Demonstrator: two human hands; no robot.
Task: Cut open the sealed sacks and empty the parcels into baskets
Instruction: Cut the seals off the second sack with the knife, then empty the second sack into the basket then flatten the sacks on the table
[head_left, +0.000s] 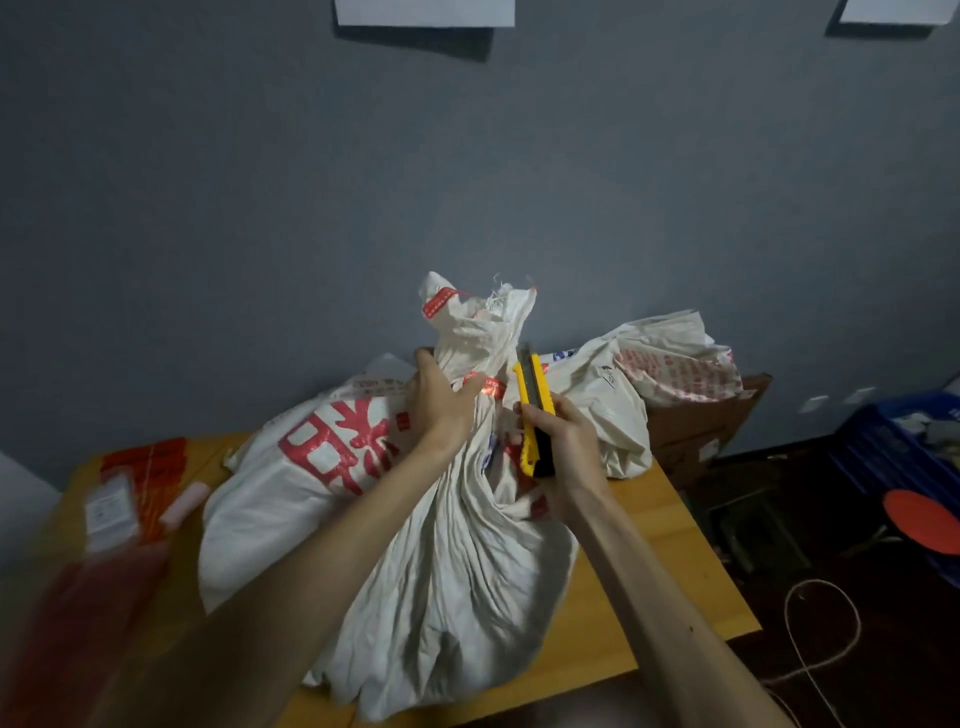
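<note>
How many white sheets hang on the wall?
2. One sheet at top centre, another at top right, both cut off by the frame; more may hang out of view.

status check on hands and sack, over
Left hand grips sack neck at the red tape. Right hand holds yellow knife, blade up beside the neck. Tape still on. Nothing in the way.
</note>
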